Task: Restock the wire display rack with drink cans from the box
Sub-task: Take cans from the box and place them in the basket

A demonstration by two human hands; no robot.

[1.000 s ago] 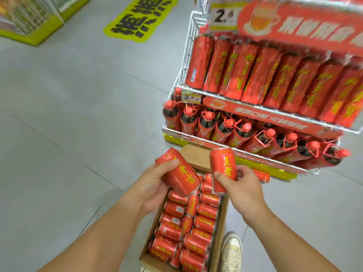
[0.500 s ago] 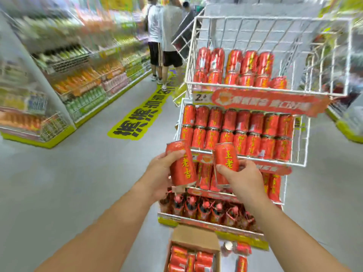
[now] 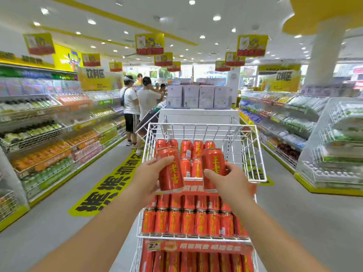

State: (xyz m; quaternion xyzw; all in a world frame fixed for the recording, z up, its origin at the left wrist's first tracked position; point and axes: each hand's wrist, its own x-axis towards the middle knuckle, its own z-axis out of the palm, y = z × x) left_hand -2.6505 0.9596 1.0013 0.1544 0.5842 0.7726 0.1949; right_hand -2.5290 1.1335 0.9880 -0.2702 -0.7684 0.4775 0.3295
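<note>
Red cans (image 3: 170,173) gripped, left hand (image 3: 146,179), right hand (image 3: 229,183)

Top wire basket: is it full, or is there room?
Partly full: red cans stand at left in the top basket; its right side is bare.

Top basket (image 3: 250,154) right side free; stocked cans (image 3: 191,149) crowd left.

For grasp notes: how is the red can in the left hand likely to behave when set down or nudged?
The can looks rigid: the left hand wraps it without visible denting. As a smooth cylinder it would probably roll if laid sideways; the stocked cans in the top basket stand upright. Tall and narrow, it may tip on wire bars.
</note>
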